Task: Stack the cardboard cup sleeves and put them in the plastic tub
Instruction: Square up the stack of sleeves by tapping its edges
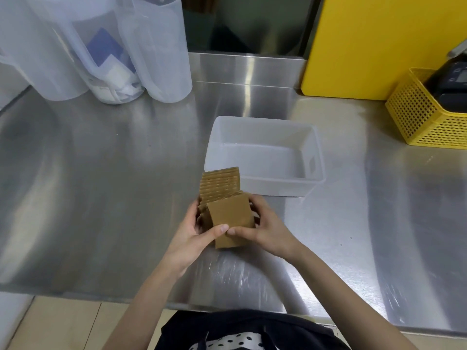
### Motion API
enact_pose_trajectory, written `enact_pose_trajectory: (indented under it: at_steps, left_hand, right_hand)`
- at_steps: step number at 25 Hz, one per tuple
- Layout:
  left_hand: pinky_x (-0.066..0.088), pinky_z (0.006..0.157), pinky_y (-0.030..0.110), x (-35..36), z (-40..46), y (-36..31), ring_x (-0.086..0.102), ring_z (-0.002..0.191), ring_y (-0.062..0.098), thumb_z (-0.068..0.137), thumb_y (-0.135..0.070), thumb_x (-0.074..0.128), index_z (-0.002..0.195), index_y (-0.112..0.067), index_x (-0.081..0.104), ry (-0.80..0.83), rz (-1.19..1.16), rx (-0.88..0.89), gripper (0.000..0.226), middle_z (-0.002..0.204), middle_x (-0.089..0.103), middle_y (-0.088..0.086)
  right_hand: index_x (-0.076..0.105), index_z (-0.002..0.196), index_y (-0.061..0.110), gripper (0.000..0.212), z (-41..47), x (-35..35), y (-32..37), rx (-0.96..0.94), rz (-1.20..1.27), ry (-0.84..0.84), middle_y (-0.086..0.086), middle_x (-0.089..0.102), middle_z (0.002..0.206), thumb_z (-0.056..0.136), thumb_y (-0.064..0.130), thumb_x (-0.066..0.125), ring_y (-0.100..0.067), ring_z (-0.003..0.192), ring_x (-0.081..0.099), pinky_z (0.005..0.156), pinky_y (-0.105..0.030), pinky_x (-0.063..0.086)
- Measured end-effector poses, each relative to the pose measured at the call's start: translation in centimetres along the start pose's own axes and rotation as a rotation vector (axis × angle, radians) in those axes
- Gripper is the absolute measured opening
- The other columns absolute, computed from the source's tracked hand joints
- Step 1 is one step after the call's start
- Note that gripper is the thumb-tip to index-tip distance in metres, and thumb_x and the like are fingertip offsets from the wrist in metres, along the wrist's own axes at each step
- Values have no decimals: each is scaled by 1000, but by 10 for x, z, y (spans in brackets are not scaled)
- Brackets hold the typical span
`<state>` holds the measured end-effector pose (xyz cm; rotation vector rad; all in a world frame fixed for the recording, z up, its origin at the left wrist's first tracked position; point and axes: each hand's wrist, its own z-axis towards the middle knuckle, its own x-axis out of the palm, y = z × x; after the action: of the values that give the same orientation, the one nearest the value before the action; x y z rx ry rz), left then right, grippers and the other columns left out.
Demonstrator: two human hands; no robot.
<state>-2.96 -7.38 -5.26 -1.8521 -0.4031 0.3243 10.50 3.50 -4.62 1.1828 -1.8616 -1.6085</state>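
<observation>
A bundle of brown cardboard cup sleeves [228, 210] stands on edge just above the steel counter, held between both hands. My left hand [195, 232] grips its left side, thumb pressed on the front sleeve. My right hand [264, 227] grips the right side, thumb meeting the left thumb. The rear sleeves stick up higher and show their corrugated side. The sleeves are unevenly aligned. A white translucent plastic tub [313, 152] sits just behind and to the right of the bundle, nothing inside it.
Several tall translucent plastic containers [156, 59] stand at the back left. A yellow board [379, 46] leans at the back right beside a yellow mesh basket [427, 122] holding a dark device. The counter's front edge [101, 296] runs close to my body.
</observation>
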Motion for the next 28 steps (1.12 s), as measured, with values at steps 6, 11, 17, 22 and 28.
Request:
enact_pose_trajectory:
  at_steps: [6,11,17,22,28]
  left_hand:
    - [37,99,20,30,21,-14,48,116,-1,71,-18,72,128,-29,37,81,106,64,68,121,55,-13]
    - [34,100,19,41,25,-5,48,118,6,74,-17,70,125,-34,30,175,202,3,68,114,50,-21]
    - [35,70,-8,53,24,-5,51,81,-26,76,-2,65,130,-17,28,172,225,3,68,99,52,-22]
    - [35,78,-6,52,29,-4,48,91,-29,76,2,64,141,-14,10,201,192,37,86,114,49,-21]
    - [38,84,-2,39,30,-1,49,111,-8,73,-5,68,138,-34,5,238,227,29,95,120,45,-24]
  right_hand:
    - [34,124,37,69,-10,-26,-11,-121,-124,-191,11,42,118,65,39,70,12,104,47,84,3,38]
    - [27,137,23,85,-11,-19,-32,-95,-148,-176,-3,38,135,63,49,62,-5,124,42,106,-11,33]
    - [0,144,14,104,-4,-7,-45,-44,-114,-161,-9,26,146,66,40,64,-19,139,26,115,-46,29]
    - [-2,144,17,102,-4,-10,-47,-58,-63,-171,-8,27,147,68,36,63,-12,138,28,116,-39,28]
    - [22,138,18,77,-9,-14,-61,-40,-116,-136,-6,42,136,74,22,66,-14,128,42,110,-42,37]
